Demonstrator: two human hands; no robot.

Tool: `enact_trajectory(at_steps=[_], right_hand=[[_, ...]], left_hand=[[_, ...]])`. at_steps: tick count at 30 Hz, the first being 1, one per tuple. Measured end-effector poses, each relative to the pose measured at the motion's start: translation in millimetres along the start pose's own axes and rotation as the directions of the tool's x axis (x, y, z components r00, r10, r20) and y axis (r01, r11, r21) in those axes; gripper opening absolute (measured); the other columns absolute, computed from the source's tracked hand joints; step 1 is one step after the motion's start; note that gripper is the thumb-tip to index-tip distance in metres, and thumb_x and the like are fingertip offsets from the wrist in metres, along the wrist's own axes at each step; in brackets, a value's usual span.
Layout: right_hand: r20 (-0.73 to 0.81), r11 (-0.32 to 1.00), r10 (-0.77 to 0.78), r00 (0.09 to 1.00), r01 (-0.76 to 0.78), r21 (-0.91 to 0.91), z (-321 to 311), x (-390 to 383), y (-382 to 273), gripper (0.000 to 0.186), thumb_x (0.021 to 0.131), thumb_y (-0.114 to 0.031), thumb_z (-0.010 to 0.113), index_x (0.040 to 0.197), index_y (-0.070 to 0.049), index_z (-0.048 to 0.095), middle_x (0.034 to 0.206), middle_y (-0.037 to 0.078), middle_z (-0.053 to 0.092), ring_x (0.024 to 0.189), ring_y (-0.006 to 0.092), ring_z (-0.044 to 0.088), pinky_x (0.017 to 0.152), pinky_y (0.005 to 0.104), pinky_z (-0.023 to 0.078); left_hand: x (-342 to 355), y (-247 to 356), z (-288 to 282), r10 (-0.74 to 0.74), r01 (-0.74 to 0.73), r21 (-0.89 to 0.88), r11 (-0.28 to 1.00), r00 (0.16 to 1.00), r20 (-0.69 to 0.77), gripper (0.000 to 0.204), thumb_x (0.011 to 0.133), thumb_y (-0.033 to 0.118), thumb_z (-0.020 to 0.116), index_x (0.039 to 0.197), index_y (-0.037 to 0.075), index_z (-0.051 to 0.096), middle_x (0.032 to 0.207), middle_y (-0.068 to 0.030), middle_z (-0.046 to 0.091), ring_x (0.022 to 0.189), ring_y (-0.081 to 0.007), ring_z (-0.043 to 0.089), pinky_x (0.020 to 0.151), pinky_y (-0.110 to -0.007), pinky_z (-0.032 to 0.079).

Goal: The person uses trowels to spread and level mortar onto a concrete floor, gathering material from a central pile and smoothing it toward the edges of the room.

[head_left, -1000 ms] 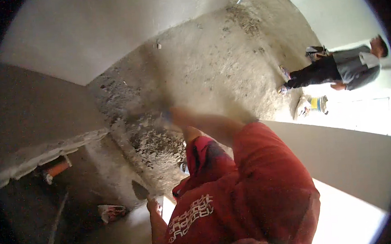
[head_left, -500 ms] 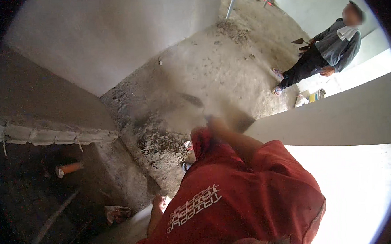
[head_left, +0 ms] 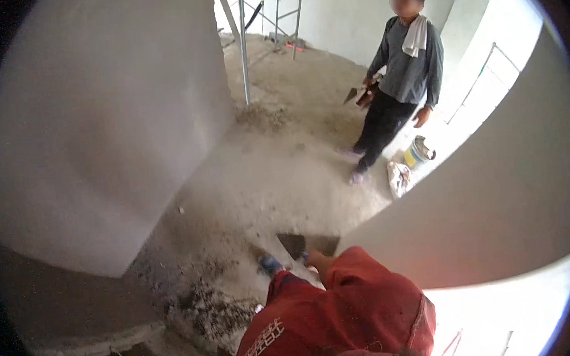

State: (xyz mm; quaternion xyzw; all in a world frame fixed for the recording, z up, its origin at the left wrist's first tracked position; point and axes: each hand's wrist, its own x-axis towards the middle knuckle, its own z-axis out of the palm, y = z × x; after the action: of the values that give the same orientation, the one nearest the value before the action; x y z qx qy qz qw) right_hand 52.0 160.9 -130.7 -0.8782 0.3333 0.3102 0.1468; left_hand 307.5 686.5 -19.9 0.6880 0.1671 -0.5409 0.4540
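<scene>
My right hand point(head_left: 315, 260), partly behind my red shirt point(head_left: 345, 311), grips the handle of a trowel point(head_left: 292, 243), its dark blade held out over the dusty floor just beyond my body. A foot in a blue shoe point(head_left: 270, 264) shows to the left of the blade. My left hand is out of sight, hidden by the shirt or below the frame.
A co-worker point(head_left: 396, 73) in grey, holding a trowel point(head_left: 350, 95), stands ahead right near a bucket point(head_left: 418, 151) and sack point(head_left: 399, 179). A wall point(head_left: 92, 124) rises left, a low wall point(head_left: 463, 213) right, metal scaffolding point(head_left: 245, 63) behind. Rubble point(head_left: 208, 303) lies near my feet.
My view has swung up toward the co-worker and scaffolding, so they appear larger and more upright. My left hand, earlier visible at the bottom with a trowel-like blade, has dropped out of sight.
</scene>
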Motion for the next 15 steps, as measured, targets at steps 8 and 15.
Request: enact_trajectory(at_steps=[8, 15], right_hand=[[0.12, 0.755, 0.194, 0.974, -0.227, 0.615, -169.4, 29.7, -104.5, 0.035, 0.073, -0.033, 0.069, 0.096, -0.007, 0.069, 0.095, 0.016, 0.067, 0.085, 0.0326, 0.065, 0.073, 0.0435, 0.051], [0.031, 0.644, 0.226, 0.974, -0.173, 0.745, -299.4, 106.5, -167.6, 0.024, 0.077, -0.026, 0.067, 0.092, -0.007, 0.066, 0.087, 0.013, 0.064, 0.075, 0.0302, 0.063, 0.065, 0.0434, 0.049]], left_hand=[[40.9, 270.1, -18.8, 0.25, -0.232, 0.205, 0.951, 0.966, -0.069, 0.019, 0.092, 0.025, 0.06, 0.081, 0.009, 0.055, 0.063, -0.0026, 0.05, 0.049, -0.0174, 0.046, 0.048, -0.036, 0.04], [63.8, 405.5, -28.2, 0.336, -0.292, 0.306, 0.906, 0.936, -0.104, 0.021, 0.093, 0.027, 0.059, 0.082, 0.009, 0.055, 0.064, -0.0033, 0.051, 0.051, -0.0181, 0.047, 0.051, -0.037, 0.042]])
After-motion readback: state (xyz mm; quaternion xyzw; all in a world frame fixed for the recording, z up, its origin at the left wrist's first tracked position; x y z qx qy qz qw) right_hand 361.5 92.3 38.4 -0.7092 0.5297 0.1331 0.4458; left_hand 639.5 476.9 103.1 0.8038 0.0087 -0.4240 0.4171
